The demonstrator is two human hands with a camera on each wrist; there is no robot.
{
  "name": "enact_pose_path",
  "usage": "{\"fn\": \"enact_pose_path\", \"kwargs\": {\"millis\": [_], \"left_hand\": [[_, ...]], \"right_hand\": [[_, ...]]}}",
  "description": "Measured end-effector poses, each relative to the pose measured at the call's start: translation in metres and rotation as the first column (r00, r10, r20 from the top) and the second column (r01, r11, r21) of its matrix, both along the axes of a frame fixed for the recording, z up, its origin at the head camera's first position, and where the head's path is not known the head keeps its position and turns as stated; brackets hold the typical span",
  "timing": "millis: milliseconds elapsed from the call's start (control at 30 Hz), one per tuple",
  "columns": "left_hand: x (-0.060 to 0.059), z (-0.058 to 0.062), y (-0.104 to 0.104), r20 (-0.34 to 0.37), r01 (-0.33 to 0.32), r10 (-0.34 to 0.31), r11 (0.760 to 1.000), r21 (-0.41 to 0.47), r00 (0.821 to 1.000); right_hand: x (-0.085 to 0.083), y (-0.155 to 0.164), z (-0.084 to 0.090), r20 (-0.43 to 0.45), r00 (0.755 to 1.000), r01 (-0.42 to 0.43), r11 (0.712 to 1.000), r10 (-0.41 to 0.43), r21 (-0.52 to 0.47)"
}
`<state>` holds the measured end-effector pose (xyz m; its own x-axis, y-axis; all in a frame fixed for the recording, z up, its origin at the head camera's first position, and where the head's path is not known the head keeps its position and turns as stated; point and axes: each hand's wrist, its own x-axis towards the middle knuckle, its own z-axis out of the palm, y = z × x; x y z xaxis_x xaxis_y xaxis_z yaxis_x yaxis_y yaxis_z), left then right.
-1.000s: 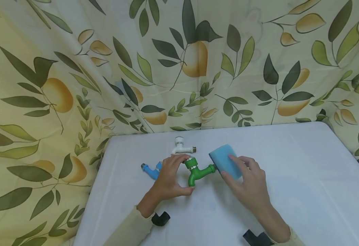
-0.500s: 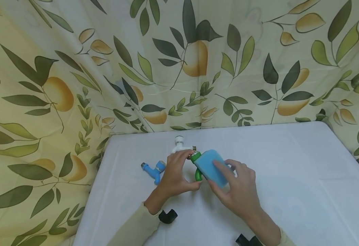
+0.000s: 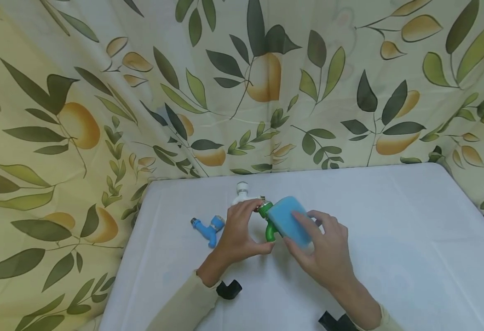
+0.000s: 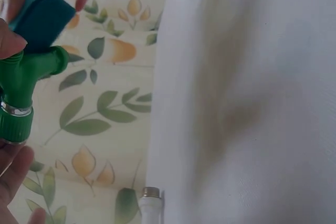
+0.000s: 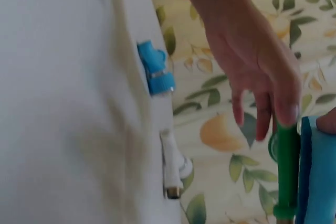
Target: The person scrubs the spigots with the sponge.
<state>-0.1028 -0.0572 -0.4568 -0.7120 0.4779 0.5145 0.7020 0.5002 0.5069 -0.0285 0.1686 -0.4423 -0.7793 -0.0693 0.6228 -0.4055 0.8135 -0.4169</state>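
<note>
White table (image 3: 391,239): left grip (image 3: 238,234) pinches green tap (image 3: 269,230), right grip (image 3: 325,253) clasps sponge (image 3: 289,220); blue tap (image 3: 206,227), white tap (image 3: 242,193) beside.

A hand (image 5: 252,61) reaches down with its fingertips on a green tap (image 5: 287,174), which lies against a blue sponge (image 5: 319,177). A blue tap (image 5: 156,67) and a white tap (image 5: 172,164) lie on the white surface (image 5: 63,108).

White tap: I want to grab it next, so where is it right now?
In the head view the white tap lies on the white table near its far edge, just behind the left hand, with the blue tap to its left.
</note>
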Motion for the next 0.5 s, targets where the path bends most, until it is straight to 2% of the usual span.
{"fn": "enact_pose_path", "kwargs": {"millis": [100,300,500], "left_hand": [[-0.0013,0.0000,0.0013,0.010,-0.004,0.004,1.000,0.004,1.000],[-0.0011,-0.0001,0.0006,-0.008,-0.032,0.032,0.999,-0.003,0.999],[-0.0025,-0.0032,0.0012,-0.041,-0.022,0.022,1.000,-0.014,0.999]], "right_hand": [[0.0011,-0.0061,-0.0008,-0.014,0.999,-0.046,0.998,0.046,0.030],[-0.0019,-0.0027,-0.0009,-0.037,0.999,-0.010,0.999,0.008,-0.032],[-0.0043,-0.0054,-0.0001,0.042,0.998,-0.045,0.996,0.048,-0.074]]}}
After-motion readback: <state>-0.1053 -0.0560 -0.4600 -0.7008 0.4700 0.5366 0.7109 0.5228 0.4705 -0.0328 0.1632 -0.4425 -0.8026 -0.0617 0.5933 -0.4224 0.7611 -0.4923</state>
